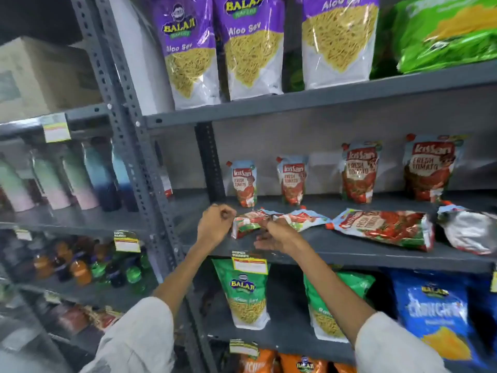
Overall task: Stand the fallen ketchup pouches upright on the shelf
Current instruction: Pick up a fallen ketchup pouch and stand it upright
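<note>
On the grey middle shelf [349, 251], several ketchup pouches lie flat: a small one [246, 223], a second small one [306, 218], a large one [382, 228] and one showing its silver back [469, 230]. Behind them several pouches stand upright against the wall, two small [244, 184] [291, 180] and two large [359, 172] [430, 168]. My left hand [215, 224] is curled shut just left of the first fallen pouch, with nothing clearly in it. My right hand [277, 234] rests against that pouch's right end, lower fingers stretched along the shelf; blur hides its grip.
Purple snack bags [250, 47] and a green bag [443, 33] fill the shelf above. Green [247, 294] and blue [435, 313] snack bags stand below. A slotted steel upright [129, 125] separates this bay from bottles [88, 176] on the left rack. Price tags [250, 265] hang on the shelf edges.
</note>
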The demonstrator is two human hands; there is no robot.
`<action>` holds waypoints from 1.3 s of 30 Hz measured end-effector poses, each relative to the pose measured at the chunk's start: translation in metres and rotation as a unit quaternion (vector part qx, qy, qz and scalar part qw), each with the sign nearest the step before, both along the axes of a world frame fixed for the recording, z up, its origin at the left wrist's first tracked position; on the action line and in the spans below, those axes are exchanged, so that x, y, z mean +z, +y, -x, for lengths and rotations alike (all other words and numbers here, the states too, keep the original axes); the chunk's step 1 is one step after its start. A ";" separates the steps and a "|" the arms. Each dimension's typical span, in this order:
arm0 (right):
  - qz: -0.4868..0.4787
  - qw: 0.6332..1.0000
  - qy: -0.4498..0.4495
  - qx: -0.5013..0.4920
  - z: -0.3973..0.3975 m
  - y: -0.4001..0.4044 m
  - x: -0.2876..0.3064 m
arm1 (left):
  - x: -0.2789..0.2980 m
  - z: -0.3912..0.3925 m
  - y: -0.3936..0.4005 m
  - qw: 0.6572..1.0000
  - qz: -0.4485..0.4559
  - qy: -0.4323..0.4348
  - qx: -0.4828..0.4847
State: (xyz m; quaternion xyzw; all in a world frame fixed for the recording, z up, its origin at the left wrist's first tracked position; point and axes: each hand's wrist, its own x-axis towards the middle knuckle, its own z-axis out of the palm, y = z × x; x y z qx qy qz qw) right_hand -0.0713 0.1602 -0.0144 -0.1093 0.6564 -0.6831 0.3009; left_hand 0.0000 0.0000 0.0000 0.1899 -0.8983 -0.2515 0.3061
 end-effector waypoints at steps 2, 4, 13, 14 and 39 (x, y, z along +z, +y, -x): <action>0.021 0.999 -0.026 -0.017 0.003 -0.014 0.003 | 0.000 0.009 -0.013 0.998 -0.061 0.002 -0.006; 0.064 0.995 -0.066 -0.049 0.006 -0.032 0.003 | -0.002 0.022 -0.027 0.989 -0.145 -0.023 -0.030; 0.092 0.985 -0.075 -0.125 0.007 -0.076 -0.005 | 0.005 0.064 -0.070 0.894 -0.338 -0.249 -0.155; 0.081 0.987 -0.060 -0.126 0.007 -0.079 -0.007 | 0.005 0.064 -0.073 0.894 -0.335 -0.247 -0.169; -0.062 0.925 0.374 -0.025 0.017 -0.148 -0.029 | -0.051 0.019 -0.124 0.934 -0.287 0.055 -0.208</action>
